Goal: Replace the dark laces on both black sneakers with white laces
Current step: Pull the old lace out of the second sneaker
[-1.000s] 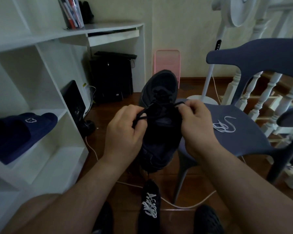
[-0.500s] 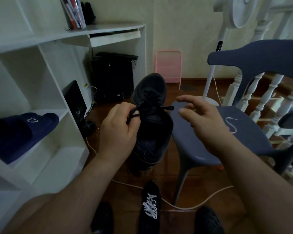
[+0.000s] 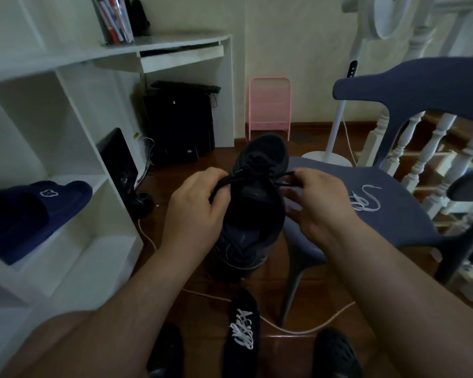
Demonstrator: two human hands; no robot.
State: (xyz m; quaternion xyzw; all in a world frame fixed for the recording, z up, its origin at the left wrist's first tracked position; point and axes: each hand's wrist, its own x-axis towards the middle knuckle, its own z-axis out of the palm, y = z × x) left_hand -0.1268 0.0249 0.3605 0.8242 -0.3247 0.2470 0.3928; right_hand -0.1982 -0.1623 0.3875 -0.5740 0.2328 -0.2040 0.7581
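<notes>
Over the wooden floor (image 3: 325, 345) our right hand (image 3: 316, 203) returns, both hands pinching the dark lace (image 3: 283, 179) on the black sneaker (image 3: 253, 214); left hand (image 3: 195, 211) unchanged, unlacing resumes.

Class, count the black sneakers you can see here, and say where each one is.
2. One black sneaker, dark-laced, is held up between both hands; the other sneaker, white-laced, lies on the floor below. Others may be hidden.

Dim, soft indoor light with a greenish cast; dark shoe detail lost in shadow, straight lines bowing at edges, slight softness
</notes>
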